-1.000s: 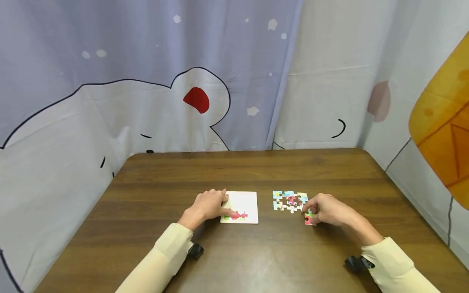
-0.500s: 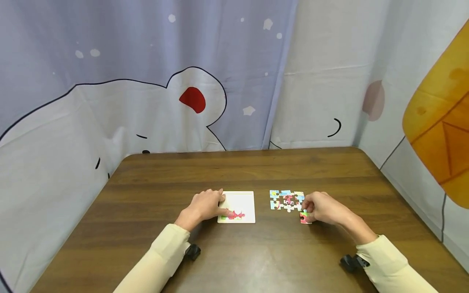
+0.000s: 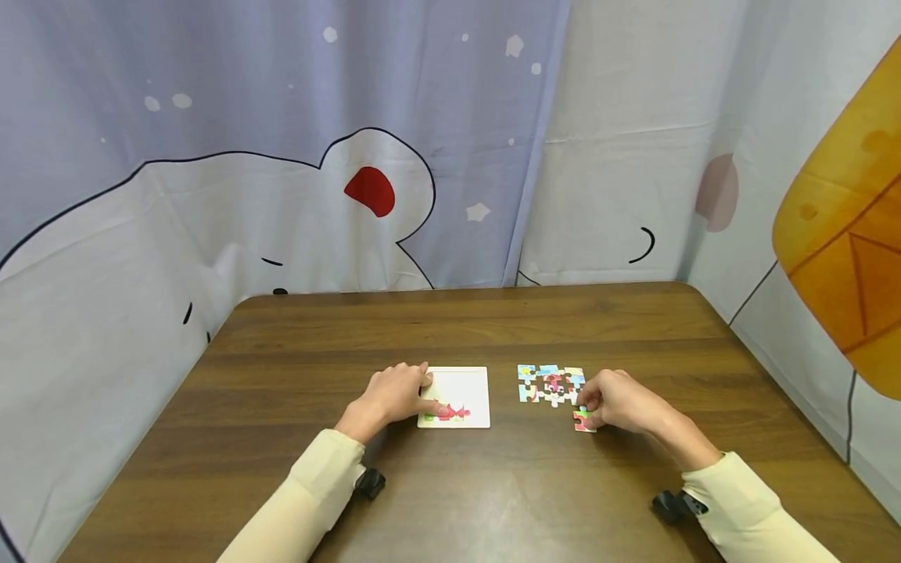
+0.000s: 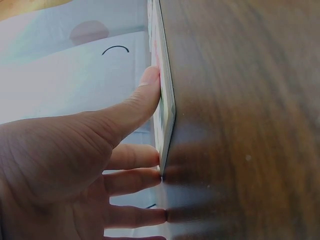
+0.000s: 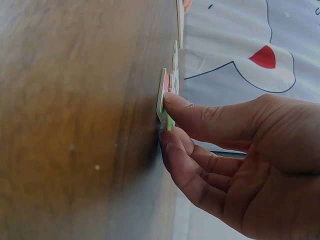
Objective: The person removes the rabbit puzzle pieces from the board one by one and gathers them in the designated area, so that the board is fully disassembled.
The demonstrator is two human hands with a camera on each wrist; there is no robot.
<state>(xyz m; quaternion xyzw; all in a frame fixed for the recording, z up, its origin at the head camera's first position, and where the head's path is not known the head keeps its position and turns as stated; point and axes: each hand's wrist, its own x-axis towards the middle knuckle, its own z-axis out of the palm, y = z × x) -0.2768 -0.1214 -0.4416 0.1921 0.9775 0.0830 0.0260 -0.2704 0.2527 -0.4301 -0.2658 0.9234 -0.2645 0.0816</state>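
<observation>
My right hand (image 3: 619, 400) pinches a red and green jigsaw puzzle piece (image 3: 583, 421) between thumb and fingers. In the right wrist view that puzzle piece (image 5: 162, 95) is tilted on edge by the table surface. Just beyond it lie several other jigsaw pieces (image 3: 552, 383) in blue, white and pink, fitted loosely together. To their left is a flat white puzzle tray (image 3: 464, 387) with red and green pieces or print along its near side. My left hand (image 3: 389, 395) rests at the tray's left side, thumb pressing its face, straight fingers touching its edge, as the left wrist view shows.
A brown wooden table (image 3: 464, 493) lies under everything. Behind it hangs a patterned curtain (image 3: 281, 211), and an orange shape (image 3: 845, 242) is printed on the cloth at the right. Dark wrist cameras (image 3: 371, 483) sit below the sleeves.
The head view has shifted slightly. My right hand has moved the pinched puzzle piece a little toward the near left, below the other pieces. The left hand stays on the tray.
</observation>
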